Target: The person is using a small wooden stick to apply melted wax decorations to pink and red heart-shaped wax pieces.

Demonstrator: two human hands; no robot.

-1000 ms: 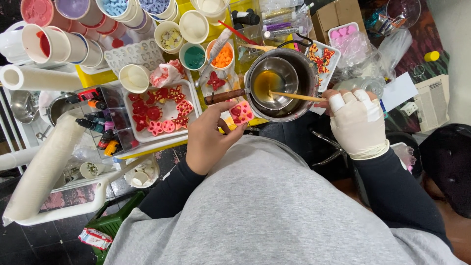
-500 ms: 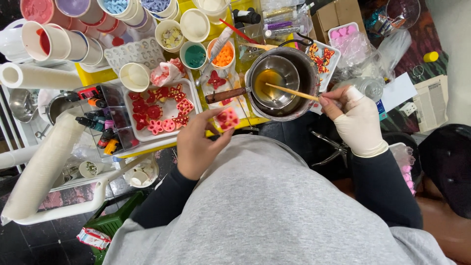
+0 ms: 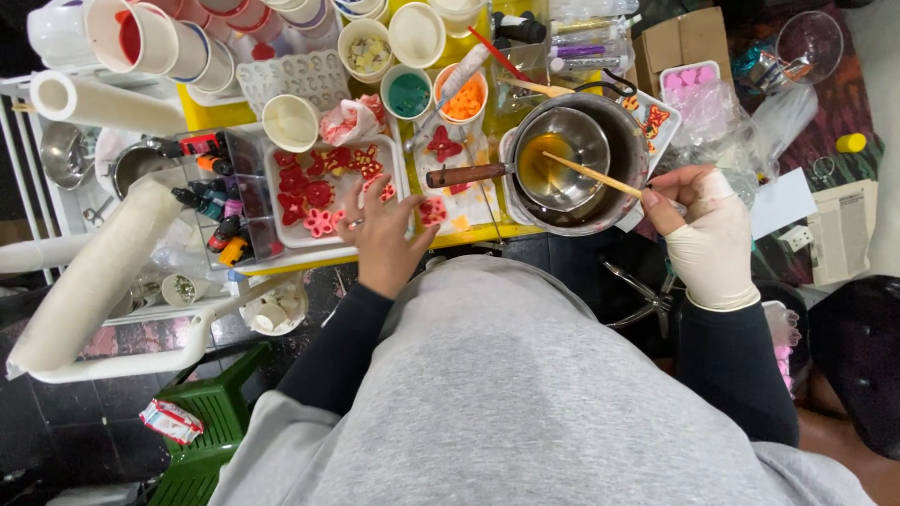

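Observation:
My right hand (image 3: 705, 225), in a pale glove, pinches a thin wooden stick (image 3: 591, 174) whose tip dips into amber liquid in a small metal pot (image 3: 562, 157) with a wooden handle (image 3: 467, 174). That pot sits inside a larger dark pot (image 3: 630, 159). My bare left hand (image 3: 382, 236) rests at the front edge of a white tray (image 3: 401, 161) holding several red and pink flower-shaped pieces (image 3: 317, 195); its fingers are spread and hold nothing.
Several white cups (image 3: 291, 122) with coloured contents crowd the yellow table's (image 3: 212, 112) far side. Small dye bottles (image 3: 217, 201) lie left of the tray. Rolls of white paper (image 3: 94, 272) lie at left. A green stool (image 3: 211, 417) stands below.
My left hand has slid left from beside the pot handle to the tray's front edge. My right hand has kept hold of the stick, which has swung slightly in the pot.

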